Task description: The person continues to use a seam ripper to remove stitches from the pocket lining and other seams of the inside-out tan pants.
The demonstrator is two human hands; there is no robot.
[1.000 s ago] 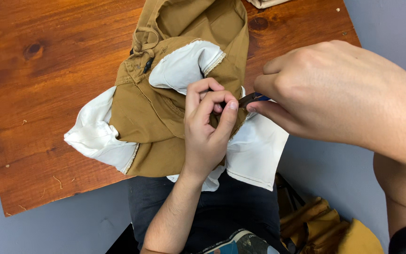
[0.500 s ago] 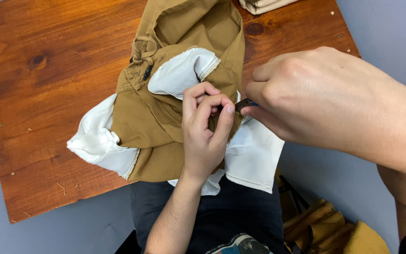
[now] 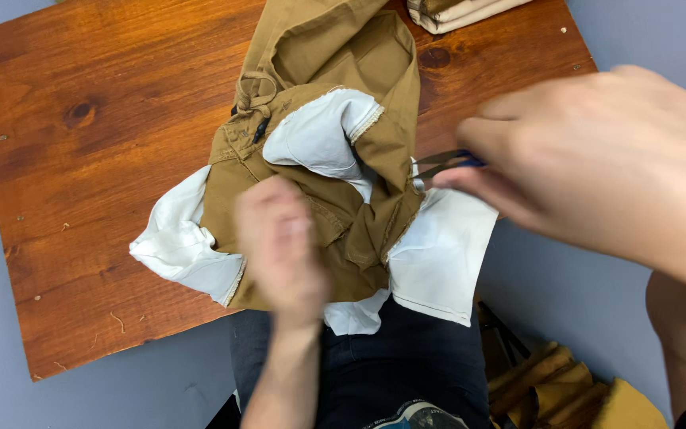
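Observation:
Brown trousers (image 3: 323, 59) lie turned inside out at the near edge of a wooden table (image 3: 97, 175), their white pocket linings (image 3: 446, 254) spread to both sides. My left hand (image 3: 279, 246) is blurred over the trousers' waist area with its back toward me; I cannot make out its fingers. My right hand (image 3: 597, 159) is raised to the right of the trousers. It pinches small thread snips (image 3: 442, 164) with dark blades and a blue handle. The blade tips point at the trousers' right edge.
A folded stack of beige and brown cloth (image 3: 462, 12) sits at the table's far right corner. A brown and yellow bag (image 3: 565, 389) lies on the grey floor at lower right. My dark-clothed lap (image 3: 406, 373) is below the table edge.
My left hand has let go of its pinch near the snips and moved left and down over the trousers. My right hand has lifted away to the right with the snips.

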